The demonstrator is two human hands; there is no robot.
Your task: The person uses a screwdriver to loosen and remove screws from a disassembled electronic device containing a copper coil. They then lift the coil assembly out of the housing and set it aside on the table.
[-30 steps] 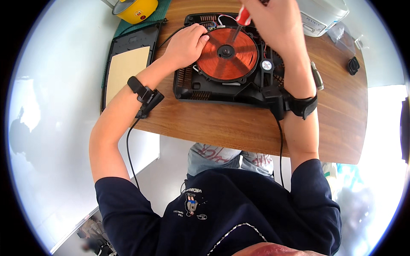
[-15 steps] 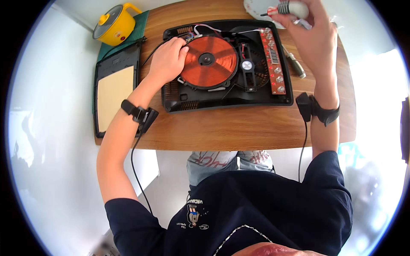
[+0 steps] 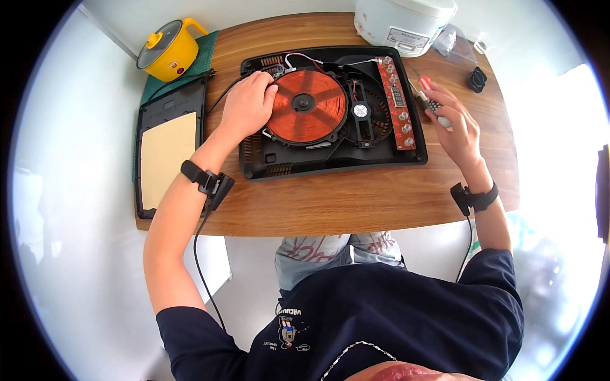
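Opened cooktop at the middle of the desk, its black case bearing a round copper coil at the left and a red button board along the right. The left hand lies over the coil's rear left rim, fingers bent; whether it grips cannot be told. The right hand, well apart from the left, is closed around the handle of a screwdriver just beside the case, toward the desk's right edge. Rear left corner: yellow pot. Left edge: black panel with tan sheet. Rear edge: white rice cooker
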